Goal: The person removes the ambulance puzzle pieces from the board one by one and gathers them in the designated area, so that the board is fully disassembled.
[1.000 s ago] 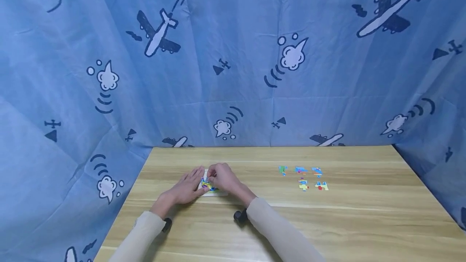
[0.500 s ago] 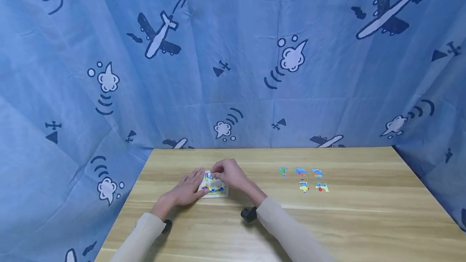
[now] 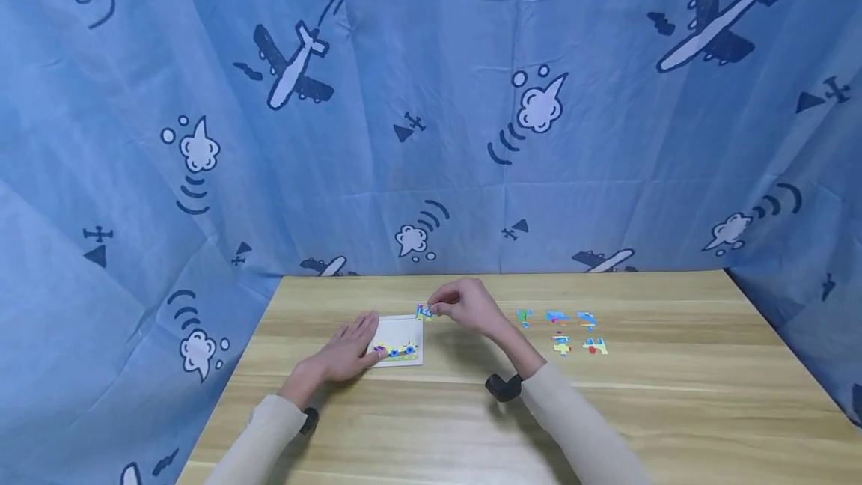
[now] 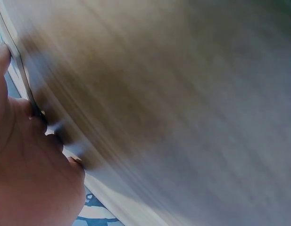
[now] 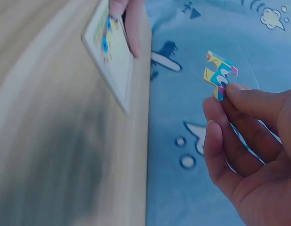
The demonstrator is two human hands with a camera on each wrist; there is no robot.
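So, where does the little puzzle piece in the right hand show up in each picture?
Head: just below the middle, the puzzle piece pinched by the right hand, near the white tray.
Left wrist: not in it.
Right wrist: above and to the right of the middle.
Shared landmark: the left hand, left of the middle in head, lower left in left wrist, at the top in right wrist.
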